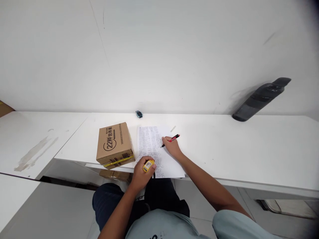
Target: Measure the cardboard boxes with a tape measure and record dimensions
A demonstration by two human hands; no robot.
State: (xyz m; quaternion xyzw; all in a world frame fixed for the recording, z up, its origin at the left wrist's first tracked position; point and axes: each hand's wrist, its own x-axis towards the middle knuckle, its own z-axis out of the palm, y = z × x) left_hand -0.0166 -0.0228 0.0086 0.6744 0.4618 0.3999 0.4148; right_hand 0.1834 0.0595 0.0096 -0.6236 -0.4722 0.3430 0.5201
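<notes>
At the front edge of a white desk [211, 146], a handwritten sheet of paper [170, 167] lies before the seated person, dense lines of script over its left and middle, the right margin bare. Right hand [172, 146] on the paper's right side, fingers closed narrowly around a red-and-black pen [175, 137]; its tip points down-left at the writing—whether it touches, cannot tell. Left hand [142, 172] at the paper's lower left, curled round a yellow tape measure [148, 165], by the look of it, with a white barcode label facing up.

Just left of the paper: a brown cardboard carton [116, 141], printed "22种" in black, yellow tape along its near side. Beyond the paper, near the wall [159, 59], a small dark-and-teal object [139, 114], too small to name. Pale sliver [173, 128] just beside the paper's upper right. Well off to the right, a black bottle [256, 101] at the back of the desk—slanted in this view.
</notes>
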